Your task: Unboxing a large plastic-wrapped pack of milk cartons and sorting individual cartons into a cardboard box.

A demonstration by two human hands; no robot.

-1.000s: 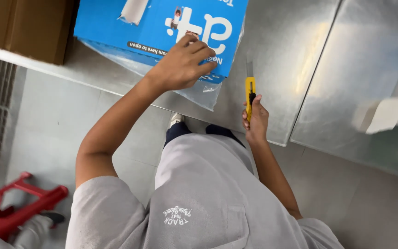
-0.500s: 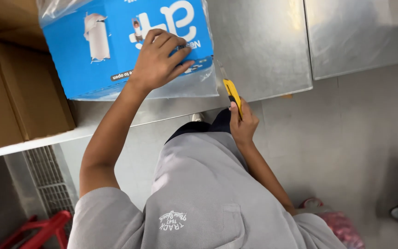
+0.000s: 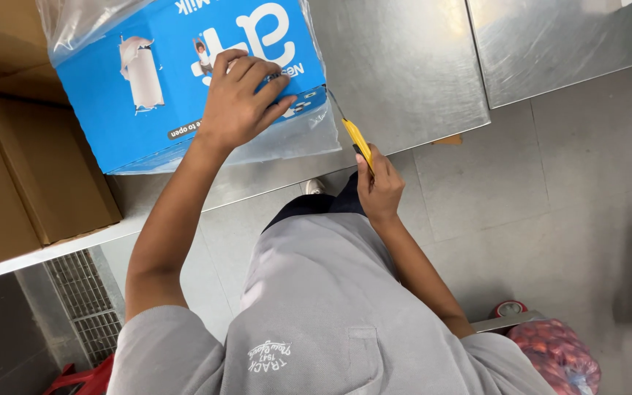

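Blue carton (image 3: 148,95) lies under the left hand's (image 3: 239,102) spread fingers; right hand (image 3: 380,186) grips a yellow knife (image 3: 356,139).

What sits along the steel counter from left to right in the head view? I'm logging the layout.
Brown cardboard box → blue carton in clear plastic wrap → left hand on the carton → yellow utility knife held by the right hand.

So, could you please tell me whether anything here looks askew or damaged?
Nothing looks damaged. The blue cardboard box in clear plastic wrap sits at an angle across the steel table's front edge, its corner overhanging. The left hand presses on it; the right hand holds a yellow utility knife at the wrap.
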